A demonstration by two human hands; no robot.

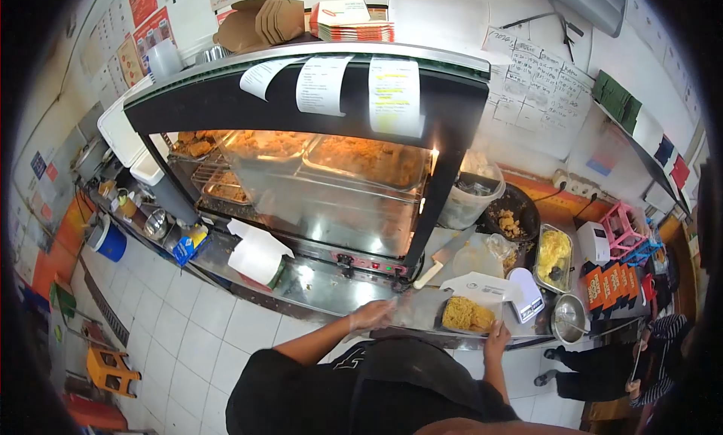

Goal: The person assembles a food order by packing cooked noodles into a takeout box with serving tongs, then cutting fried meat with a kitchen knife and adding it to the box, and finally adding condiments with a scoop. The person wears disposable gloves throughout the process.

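Observation:
An open takeaway box with its white lid raised sits at the counter's front edge. Inside lie yellow noodles or rice and a golden fried piece. My right hand grips the box's near right corner. To the left of the box, my left hand hangs over the counter's edge, apart from it. What looks like a clear plastic glove covers it, and its fingers are smeared, so their pose does not show. A kitchen scale stands just right of the box, and a knife lies behind it.
A heated display case with trays of fried food rises ahead. Another open white box stands before it. Rightward are a metal bowl, a tray of yellow food and a dark wok. A person stands at far right.

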